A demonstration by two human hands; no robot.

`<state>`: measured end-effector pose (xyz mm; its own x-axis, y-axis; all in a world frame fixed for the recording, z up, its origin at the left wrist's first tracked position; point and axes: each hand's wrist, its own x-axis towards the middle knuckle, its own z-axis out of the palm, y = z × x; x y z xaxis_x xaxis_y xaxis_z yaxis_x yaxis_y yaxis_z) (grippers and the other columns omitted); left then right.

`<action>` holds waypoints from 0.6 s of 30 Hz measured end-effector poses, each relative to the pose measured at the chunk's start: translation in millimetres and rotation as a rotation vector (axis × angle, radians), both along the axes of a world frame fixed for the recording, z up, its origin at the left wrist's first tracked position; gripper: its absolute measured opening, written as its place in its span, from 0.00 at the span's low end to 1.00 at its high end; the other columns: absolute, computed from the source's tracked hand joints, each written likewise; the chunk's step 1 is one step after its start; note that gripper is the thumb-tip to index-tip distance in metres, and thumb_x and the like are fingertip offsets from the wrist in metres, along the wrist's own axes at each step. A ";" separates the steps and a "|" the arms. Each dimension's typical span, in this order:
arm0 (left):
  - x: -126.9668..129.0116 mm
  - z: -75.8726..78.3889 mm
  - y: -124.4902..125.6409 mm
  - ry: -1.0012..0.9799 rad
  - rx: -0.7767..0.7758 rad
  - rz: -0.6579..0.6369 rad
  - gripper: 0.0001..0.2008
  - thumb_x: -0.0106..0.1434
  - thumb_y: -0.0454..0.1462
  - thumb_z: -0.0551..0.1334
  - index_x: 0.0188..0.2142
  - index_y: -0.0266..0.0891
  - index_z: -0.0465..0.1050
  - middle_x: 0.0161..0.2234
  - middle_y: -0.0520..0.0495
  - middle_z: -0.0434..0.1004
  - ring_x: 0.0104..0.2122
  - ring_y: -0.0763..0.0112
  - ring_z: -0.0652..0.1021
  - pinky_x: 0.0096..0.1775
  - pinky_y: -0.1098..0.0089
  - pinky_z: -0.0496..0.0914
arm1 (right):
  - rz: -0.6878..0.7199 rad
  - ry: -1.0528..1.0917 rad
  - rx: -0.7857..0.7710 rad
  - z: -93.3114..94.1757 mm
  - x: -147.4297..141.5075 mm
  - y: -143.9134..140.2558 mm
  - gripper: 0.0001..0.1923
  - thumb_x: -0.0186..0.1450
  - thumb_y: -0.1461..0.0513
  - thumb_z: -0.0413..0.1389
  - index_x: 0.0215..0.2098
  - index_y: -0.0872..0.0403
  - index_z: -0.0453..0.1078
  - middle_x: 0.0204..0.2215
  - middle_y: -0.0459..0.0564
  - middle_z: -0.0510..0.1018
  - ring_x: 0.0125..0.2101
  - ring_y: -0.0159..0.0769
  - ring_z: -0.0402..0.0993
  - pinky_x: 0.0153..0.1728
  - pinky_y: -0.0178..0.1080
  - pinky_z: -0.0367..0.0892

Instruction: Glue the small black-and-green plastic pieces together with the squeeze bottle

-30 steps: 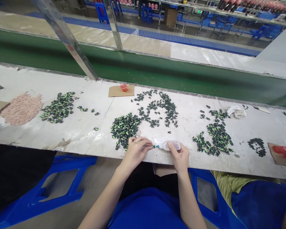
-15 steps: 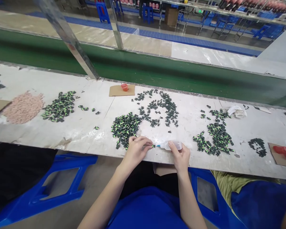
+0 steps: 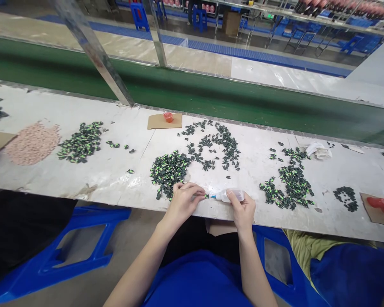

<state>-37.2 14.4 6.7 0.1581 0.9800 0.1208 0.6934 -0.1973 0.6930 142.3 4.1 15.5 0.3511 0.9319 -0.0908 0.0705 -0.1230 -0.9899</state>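
Note:
Between the fingertips of my left hand (image 3: 187, 199) is a small black-and-green piece (image 3: 206, 196), pinched at its left end. My right hand (image 3: 244, 209) grips a clear squeeze bottle (image 3: 225, 195) lying sideways, its thin blue nozzle pointing left. The nozzle tip is at the small piece or just beside it; I cannot tell whether they touch. Just behind my left hand lies a heap of black-and-green pieces (image 3: 169, 168). Farther back, small dark pieces (image 3: 225, 140) are scattered in a loose ring.
More black-and-green pieces (image 3: 292, 183) lie to the right, and another pile (image 3: 81, 143) to the left beside pink bits (image 3: 33, 143). A red cup (image 3: 168, 117) stands on cardboard (image 3: 155, 122) at the back. Blue stools (image 3: 92, 217) flank me; a person's blue garment (image 3: 352, 268) shows at right.
Both hands hold nearly the same position, with the bottle nozzle still at the small piece. The whole view has shifted very slightly.

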 end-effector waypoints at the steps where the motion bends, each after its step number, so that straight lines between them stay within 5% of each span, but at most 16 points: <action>1: 0.1 -0.1 0.2 0.003 -0.004 0.002 0.04 0.58 0.32 0.64 0.31 0.44 0.74 0.34 0.52 0.81 0.35 0.68 0.78 0.46 0.61 0.57 | -0.031 0.019 0.013 -2.0 1.3 0.1 0.16 0.52 0.53 0.62 0.19 0.57 0.67 0.14 0.42 0.67 0.18 0.29 0.61 0.21 0.33 0.59; 5: 0.1 0.8 0.9 0.017 -0.018 0.003 0.06 0.57 0.31 0.65 0.32 0.44 0.75 0.34 0.52 0.81 0.39 0.64 0.77 0.47 0.59 0.56 | -0.256 0.145 0.121 -4.4 11.6 6.2 0.16 0.53 0.51 0.61 0.26 0.56 0.66 0.20 0.43 0.71 0.19 0.29 0.65 0.21 0.33 0.61; 11: 0.9 3.3 -3.1 0.053 0.015 -0.066 0.06 0.59 0.35 0.65 0.37 0.45 0.76 0.37 0.50 0.80 0.43 0.61 0.74 0.46 0.59 0.55 | -0.421 0.046 0.265 9.1 34.0 28.1 0.27 0.45 0.58 0.66 0.33 0.49 0.51 0.28 0.44 0.76 0.31 0.37 0.77 0.37 0.39 0.68; 18: 3.8 -1.6 -6.5 0.078 0.055 -0.044 0.04 0.62 0.35 0.63 0.34 0.46 0.77 0.36 0.50 0.78 0.42 0.63 0.73 0.43 0.61 0.55 | -0.362 -0.341 0.013 1.8 47.0 39.1 0.30 0.43 0.54 0.68 0.34 0.51 0.54 0.28 0.46 0.76 0.28 0.36 0.70 0.35 0.39 0.64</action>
